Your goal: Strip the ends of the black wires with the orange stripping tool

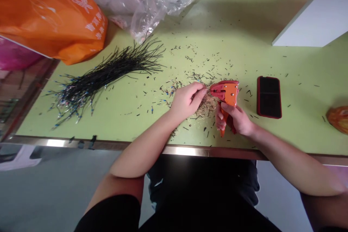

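Note:
An orange and red wire stripper (228, 92) is gripped by its handles in my right hand (236, 116), its nose pointing left. Right at that nose is my left hand (189, 99), with thumb and forefinger pinched together. Whatever lies between those fingertips is too small to make out. Under both hands spreads a pile of short wire scraps and copper strands (208, 107). Several small blue-tipped bits (172, 88) lie just beyond my left hand. Farther left rests a thick bundle of black wires (108, 69), with blue and metallic ends toward the table's left edge.
A phone in a red-edged case (269, 97) lies right of the stripper. An orange bag (54, 18) and clear plastic bags (160, 5) take up the back left. A white panel (315, 16) stands at the back right, and an amber object (338, 119) sits at the right edge.

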A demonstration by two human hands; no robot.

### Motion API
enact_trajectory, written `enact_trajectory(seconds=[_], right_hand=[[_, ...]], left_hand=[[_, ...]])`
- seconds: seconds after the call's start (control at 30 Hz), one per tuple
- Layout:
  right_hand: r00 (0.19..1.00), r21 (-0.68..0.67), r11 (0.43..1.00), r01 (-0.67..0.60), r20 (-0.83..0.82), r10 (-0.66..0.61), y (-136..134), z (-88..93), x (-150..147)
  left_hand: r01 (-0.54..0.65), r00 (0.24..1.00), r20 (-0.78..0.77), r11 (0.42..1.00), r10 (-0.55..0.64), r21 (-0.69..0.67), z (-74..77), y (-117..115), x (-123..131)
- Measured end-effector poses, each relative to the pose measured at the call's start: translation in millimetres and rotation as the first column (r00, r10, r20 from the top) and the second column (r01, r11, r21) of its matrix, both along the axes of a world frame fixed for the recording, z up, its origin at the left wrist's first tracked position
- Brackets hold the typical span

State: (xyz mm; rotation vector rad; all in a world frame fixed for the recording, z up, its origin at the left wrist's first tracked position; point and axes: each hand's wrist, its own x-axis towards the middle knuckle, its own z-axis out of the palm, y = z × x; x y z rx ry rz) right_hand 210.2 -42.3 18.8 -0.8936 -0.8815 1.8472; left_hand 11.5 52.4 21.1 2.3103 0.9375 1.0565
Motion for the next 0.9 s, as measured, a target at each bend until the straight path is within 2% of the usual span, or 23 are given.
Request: enact_trajectory(seconds=[0.4, 0.67, 0.9], right_hand=[[0.998, 0.016, 0.998, 0.062, 0.012, -0.062, -2, -2.3, -9], [0.994, 0.025, 0.994, 0.107, 0.002, -0.107, 2, -0.6, -11], [0.998, 0.106, 0.992, 0.065, -0.033, -0.062, 1, -3.2, -4]], left_hand=[[-0.011, 0.996, 0.085, 0.995, 0.002, 0.103, -2.2, -5, 4], [-0.046, 0.995, 0.096, 0.997, 0.04, 0.059, -3.2, -7, 9], [-0.096, 0.975, 0.207, 0.992, 0.077, 0.085, -5.2, -1, 1]])
